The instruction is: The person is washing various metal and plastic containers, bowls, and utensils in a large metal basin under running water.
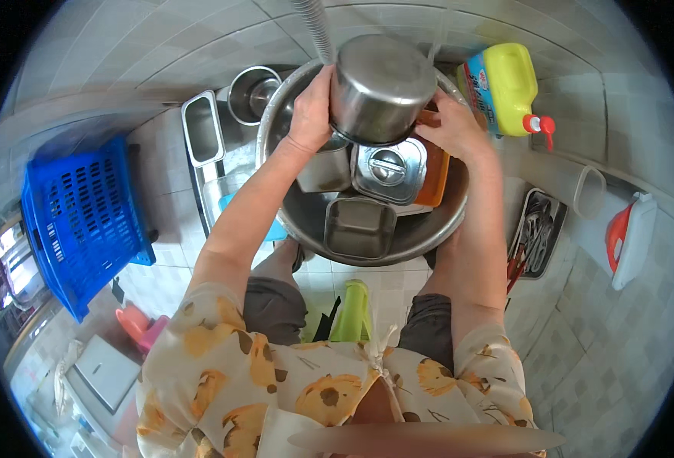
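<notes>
A round stainless steel pot (383,84) is raised over the far side of a large metal basin (295,221), its flat bottom toward me. My left hand (311,114) grips the pot's left side. On the other side, my right hand (459,130) is closed at the pot's lower right edge, fingers partly hidden. Below the pot, a steel lid with a knob (389,169) lies against an orange container (434,179). A rectangular steel pan (360,227) rests in the near part of the basin, and another steel vessel (325,169) sits at its left.
Left of the basin stand a narrow steel tray (202,130), a steel cup (253,95) and a blue basket (85,206). A yellow jug with a red pump (511,88) is at the back right. A tray of utensils (537,233) lies right. A grey hose (314,27) hangs behind.
</notes>
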